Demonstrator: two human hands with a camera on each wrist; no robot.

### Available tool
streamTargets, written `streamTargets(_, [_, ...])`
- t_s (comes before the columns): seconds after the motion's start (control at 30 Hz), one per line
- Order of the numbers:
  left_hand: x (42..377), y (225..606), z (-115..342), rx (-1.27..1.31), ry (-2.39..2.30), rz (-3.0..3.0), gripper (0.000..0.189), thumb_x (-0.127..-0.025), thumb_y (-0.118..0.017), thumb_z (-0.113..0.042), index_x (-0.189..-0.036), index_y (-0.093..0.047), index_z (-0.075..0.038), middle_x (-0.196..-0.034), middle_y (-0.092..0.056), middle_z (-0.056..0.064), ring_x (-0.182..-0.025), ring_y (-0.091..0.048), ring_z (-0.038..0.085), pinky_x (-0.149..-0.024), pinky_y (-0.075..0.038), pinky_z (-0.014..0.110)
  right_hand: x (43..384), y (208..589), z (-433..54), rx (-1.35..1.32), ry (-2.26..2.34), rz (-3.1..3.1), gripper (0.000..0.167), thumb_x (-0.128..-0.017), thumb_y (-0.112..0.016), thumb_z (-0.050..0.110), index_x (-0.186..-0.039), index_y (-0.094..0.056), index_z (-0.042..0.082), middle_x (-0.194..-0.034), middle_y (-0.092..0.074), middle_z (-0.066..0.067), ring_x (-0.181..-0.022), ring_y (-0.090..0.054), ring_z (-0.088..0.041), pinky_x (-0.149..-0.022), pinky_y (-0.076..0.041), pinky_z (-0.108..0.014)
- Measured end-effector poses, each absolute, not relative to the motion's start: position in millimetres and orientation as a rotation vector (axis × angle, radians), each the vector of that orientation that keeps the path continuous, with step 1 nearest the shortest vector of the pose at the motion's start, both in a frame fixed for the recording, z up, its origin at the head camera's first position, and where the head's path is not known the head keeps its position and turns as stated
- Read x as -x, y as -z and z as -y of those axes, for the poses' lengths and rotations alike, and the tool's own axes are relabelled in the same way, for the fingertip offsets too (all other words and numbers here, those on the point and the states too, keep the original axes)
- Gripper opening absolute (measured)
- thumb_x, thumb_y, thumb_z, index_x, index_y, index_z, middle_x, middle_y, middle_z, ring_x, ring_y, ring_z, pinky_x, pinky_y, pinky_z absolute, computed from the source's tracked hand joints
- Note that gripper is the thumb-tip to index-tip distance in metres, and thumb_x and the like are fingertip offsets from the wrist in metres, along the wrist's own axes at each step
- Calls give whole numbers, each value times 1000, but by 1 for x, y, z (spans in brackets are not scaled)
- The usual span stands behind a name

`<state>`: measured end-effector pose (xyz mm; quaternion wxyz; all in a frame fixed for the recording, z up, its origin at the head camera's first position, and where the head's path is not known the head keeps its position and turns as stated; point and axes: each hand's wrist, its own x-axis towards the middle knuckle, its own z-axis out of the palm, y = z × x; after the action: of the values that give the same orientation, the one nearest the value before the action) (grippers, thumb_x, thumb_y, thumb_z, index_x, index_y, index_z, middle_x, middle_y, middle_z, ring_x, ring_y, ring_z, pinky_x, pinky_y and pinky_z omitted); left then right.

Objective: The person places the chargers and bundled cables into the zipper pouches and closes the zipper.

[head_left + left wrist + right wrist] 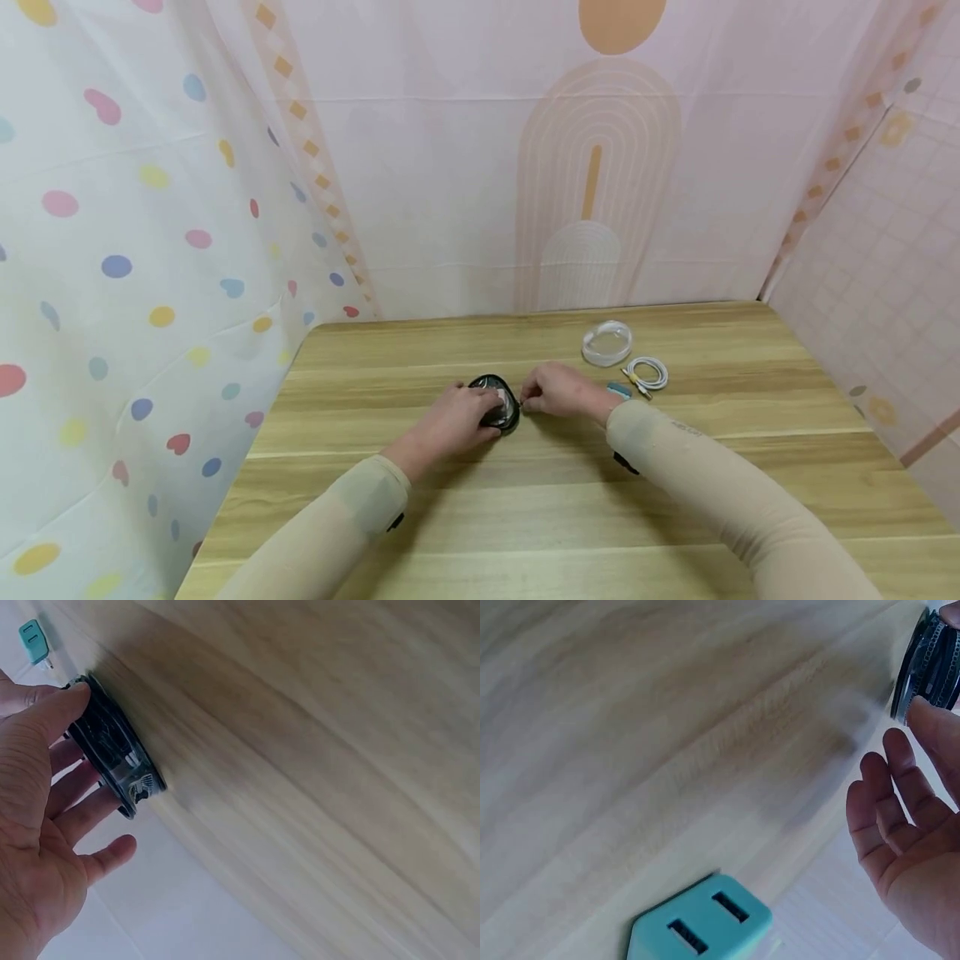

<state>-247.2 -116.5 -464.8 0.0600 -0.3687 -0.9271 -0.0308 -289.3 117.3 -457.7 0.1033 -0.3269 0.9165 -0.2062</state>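
Note:
A small black zippered case with a see-through top lies on the wooden table. My left hand grips it from the left, its thumb on the near edge and fingers over the top. In the left wrist view, something pale shows inside the case. At the right edge of the case, my right hand pinches a small part that looks like the zipper pull, mostly hidden by the fingertips. Rows of zipper teeth run along the side of the case in the right wrist view.
Beyond my right forearm lies a teal plug adapter with two slots, partly hidden by the arm. Behind it are a coiled white cable and a clear, whitish ring-shaped item. Patterned curtains border the table's back and sides.

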Motion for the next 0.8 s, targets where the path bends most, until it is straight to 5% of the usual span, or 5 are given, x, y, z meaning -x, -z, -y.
streamTargets(0.3, [244,463,111,1038,9,2848,43,-94,-82,-42,-125,-74,-13,-128,-77,6,-118,-74,29,-107,-55,57,289,456,-119,972,646,-2648,7,-97,-79,15,-91,-82,15,-82,-75,7,-72,-60,-2,-70,-53,-21])
streamTargets(0.47, [242,464,113,1065,-18,2827,46,-94,-82,-42,-129,-73,-13,-132,-75,8,-129,-68,29,-116,-49,60,287,454,-116,883,565,-2735,8,-99,-77,18,-93,-82,19,-88,-77,8,-78,-63,-5,-77,-57,-29])
streamTargets(0.8, [244,468,112,1121,-72,2755,45,-92,-84,-43,-124,-75,-12,-127,-77,6,-122,-72,22,-112,-52,52,288,457,-112,826,477,-2837,8,-99,-78,22,-93,-82,21,-92,-79,9,-82,-65,-6,-81,-59,-35])
